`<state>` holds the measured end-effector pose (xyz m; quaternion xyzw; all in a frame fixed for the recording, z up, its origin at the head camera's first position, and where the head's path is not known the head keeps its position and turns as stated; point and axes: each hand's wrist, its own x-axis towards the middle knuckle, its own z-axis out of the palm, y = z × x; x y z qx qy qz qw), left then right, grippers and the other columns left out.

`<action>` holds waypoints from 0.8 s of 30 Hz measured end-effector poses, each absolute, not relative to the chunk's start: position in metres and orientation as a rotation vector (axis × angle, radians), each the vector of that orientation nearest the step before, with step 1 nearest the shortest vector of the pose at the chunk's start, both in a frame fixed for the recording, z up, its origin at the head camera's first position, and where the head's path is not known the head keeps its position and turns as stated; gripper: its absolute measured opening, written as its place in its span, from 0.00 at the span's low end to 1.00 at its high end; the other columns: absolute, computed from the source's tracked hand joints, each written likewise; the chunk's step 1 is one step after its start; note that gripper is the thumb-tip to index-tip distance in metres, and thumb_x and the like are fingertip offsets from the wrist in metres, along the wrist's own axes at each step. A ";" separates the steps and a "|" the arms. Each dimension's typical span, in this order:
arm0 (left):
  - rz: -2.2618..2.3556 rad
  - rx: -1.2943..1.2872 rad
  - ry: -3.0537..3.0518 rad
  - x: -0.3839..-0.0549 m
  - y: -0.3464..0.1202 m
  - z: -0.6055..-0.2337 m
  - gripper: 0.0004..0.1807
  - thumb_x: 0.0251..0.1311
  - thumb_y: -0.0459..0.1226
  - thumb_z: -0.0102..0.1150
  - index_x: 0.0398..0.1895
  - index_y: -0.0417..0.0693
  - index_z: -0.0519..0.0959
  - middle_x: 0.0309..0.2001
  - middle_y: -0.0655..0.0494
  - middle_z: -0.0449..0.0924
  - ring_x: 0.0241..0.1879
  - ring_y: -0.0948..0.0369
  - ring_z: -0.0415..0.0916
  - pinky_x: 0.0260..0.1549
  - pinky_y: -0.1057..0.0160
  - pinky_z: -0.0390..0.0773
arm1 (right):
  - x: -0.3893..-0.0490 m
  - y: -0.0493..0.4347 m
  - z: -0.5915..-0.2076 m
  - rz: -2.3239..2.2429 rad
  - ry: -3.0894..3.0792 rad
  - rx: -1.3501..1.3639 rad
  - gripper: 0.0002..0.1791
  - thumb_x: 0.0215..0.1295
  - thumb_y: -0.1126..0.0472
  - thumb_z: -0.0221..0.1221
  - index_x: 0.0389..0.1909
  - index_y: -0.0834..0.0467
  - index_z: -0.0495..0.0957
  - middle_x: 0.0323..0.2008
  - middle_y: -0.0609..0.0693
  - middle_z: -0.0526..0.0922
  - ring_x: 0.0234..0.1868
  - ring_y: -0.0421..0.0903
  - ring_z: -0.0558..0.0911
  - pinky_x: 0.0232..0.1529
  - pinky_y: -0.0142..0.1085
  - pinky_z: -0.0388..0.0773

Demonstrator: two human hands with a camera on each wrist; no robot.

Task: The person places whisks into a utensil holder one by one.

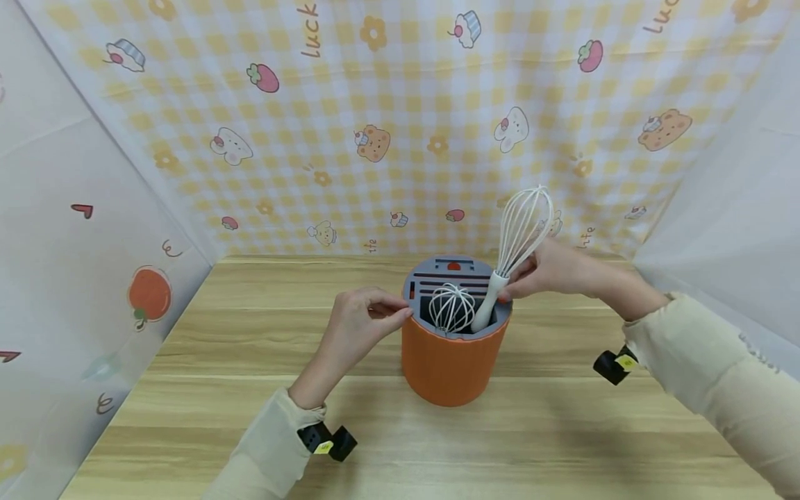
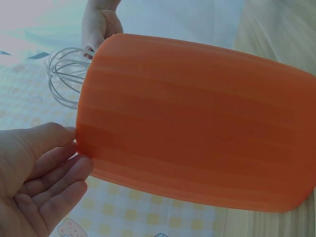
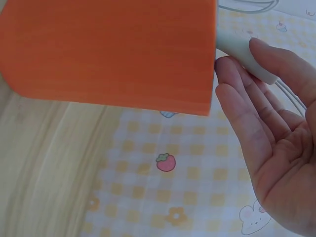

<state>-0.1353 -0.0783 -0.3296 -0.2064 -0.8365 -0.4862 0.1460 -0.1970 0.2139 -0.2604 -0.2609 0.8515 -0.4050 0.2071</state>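
Observation:
A white whisk [image 1: 523, 229] with a pale handle [image 3: 242, 54] leans up out of the orange utensil holder [image 1: 453, 368], wires upward. My right hand [image 1: 550, 271] pinches the upper part of the handle between thumb and fingers, beside the holder's right rim. The handle's lower end is inside the opening. A second, smaller-looking whisk [image 1: 451, 307] stands in the same opening, only its wire head showing. On the other side, my left hand [image 1: 362, 321] touches the left rim with thumb and fingertips, the fingers loosely bent.
The holder's grey top insert [image 1: 431, 267] has several narrow slots behind the wide opening. It stands on a wood-grain table [image 1: 250, 389]. A yellow checked cloth [image 1: 400, 187] hangs behind, with pale sheets [image 1: 75, 173] at the sides. Small cameras [image 1: 340, 443] sit at both wrists.

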 end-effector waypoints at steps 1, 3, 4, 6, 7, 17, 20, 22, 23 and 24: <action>-1.402 -0.594 -2.409 -0.135 -0.078 -0.330 0.03 0.47 0.32 0.68 0.27 0.45 0.85 0.28 0.58 0.82 0.24 0.68 0.77 0.24 0.70 0.79 | -0.196 0.214 -0.261 -1.145 2.367 -0.731 0.13 0.51 0.63 0.67 0.34 0.68 0.80 0.27 0.54 0.84 0.32 0.42 0.82 0.38 0.34 0.78; -1.404 -0.593 -2.411 -0.135 -0.079 -0.330 0.03 0.47 0.32 0.68 0.27 0.45 0.85 0.28 0.58 0.82 0.24 0.68 0.77 0.24 0.70 0.79 | -0.195 0.215 -0.263 -1.162 2.363 -0.734 0.13 0.51 0.63 0.67 0.34 0.68 0.80 0.28 0.54 0.84 0.32 0.42 0.82 0.38 0.34 0.78; -1.405 -0.591 -2.415 -0.135 -0.079 -0.330 0.03 0.47 0.32 0.68 0.28 0.45 0.85 0.28 0.58 0.82 0.24 0.69 0.77 0.24 0.70 0.79 | -0.194 0.216 -0.264 -1.168 2.365 -0.734 0.13 0.52 0.63 0.67 0.34 0.68 0.80 0.28 0.54 0.84 0.32 0.42 0.82 0.38 0.35 0.78; -1.407 -0.588 -2.419 -0.136 -0.079 -0.330 0.03 0.47 0.32 0.68 0.28 0.44 0.85 0.28 0.58 0.82 0.24 0.69 0.77 0.24 0.70 0.79 | -0.194 0.216 -0.266 -1.188 2.365 -0.739 0.13 0.52 0.63 0.66 0.34 0.68 0.79 0.28 0.54 0.84 0.32 0.42 0.81 0.37 0.35 0.78; -1.407 -0.588 -2.418 -0.136 -0.080 -0.330 0.03 0.47 0.32 0.68 0.28 0.44 0.85 0.28 0.57 0.82 0.24 0.69 0.78 0.24 0.70 0.79 | -0.194 0.215 -0.267 -1.207 2.359 -0.754 0.13 0.51 0.64 0.66 0.35 0.68 0.79 0.29 0.54 0.83 0.33 0.43 0.81 0.37 0.36 0.79; -1.432 -0.583 -2.412 -0.135 -0.079 -0.329 0.04 0.47 0.32 0.68 0.28 0.44 0.85 0.28 0.57 0.82 0.24 0.68 0.78 0.24 0.69 0.79 | -0.194 0.214 -0.272 -1.295 2.283 -0.824 0.15 0.52 0.68 0.65 0.39 0.71 0.75 0.32 0.56 0.83 0.33 0.45 0.82 0.36 0.39 0.80; -1.436 -0.585 -2.411 -0.135 -0.079 -0.329 0.04 0.47 0.32 0.69 0.28 0.44 0.85 0.28 0.57 0.82 0.24 0.68 0.78 0.24 0.69 0.79 | -0.194 0.214 -0.273 -1.302 2.290 -0.826 0.15 0.51 0.68 0.65 0.38 0.71 0.74 0.32 0.57 0.83 0.33 0.45 0.82 0.35 0.39 0.80; -1.438 -0.587 -2.409 -0.135 -0.079 -0.329 0.04 0.47 0.32 0.69 0.28 0.44 0.85 0.28 0.57 0.82 0.24 0.68 0.78 0.24 0.69 0.79 | -0.193 0.214 -0.273 -1.287 2.298 -0.828 0.14 0.52 0.68 0.65 0.38 0.71 0.76 0.30 0.57 0.83 0.32 0.44 0.82 0.35 0.38 0.80; -1.438 -0.588 -2.409 -0.135 -0.079 -0.329 0.04 0.46 0.32 0.69 0.28 0.44 0.85 0.28 0.57 0.82 0.24 0.68 0.78 0.24 0.69 0.79 | -0.192 0.215 -0.273 -1.267 2.307 -0.828 0.14 0.52 0.67 0.65 0.37 0.71 0.77 0.29 0.56 0.84 0.31 0.43 0.82 0.35 0.37 0.80; -1.439 -0.588 -2.409 -0.135 -0.079 -0.330 0.04 0.46 0.32 0.69 0.28 0.44 0.85 0.28 0.56 0.82 0.24 0.68 0.77 0.24 0.69 0.79 | -0.192 0.215 -0.273 -1.250 2.317 -0.822 0.13 0.52 0.67 0.65 0.37 0.71 0.78 0.29 0.56 0.84 0.31 0.42 0.82 0.35 0.36 0.80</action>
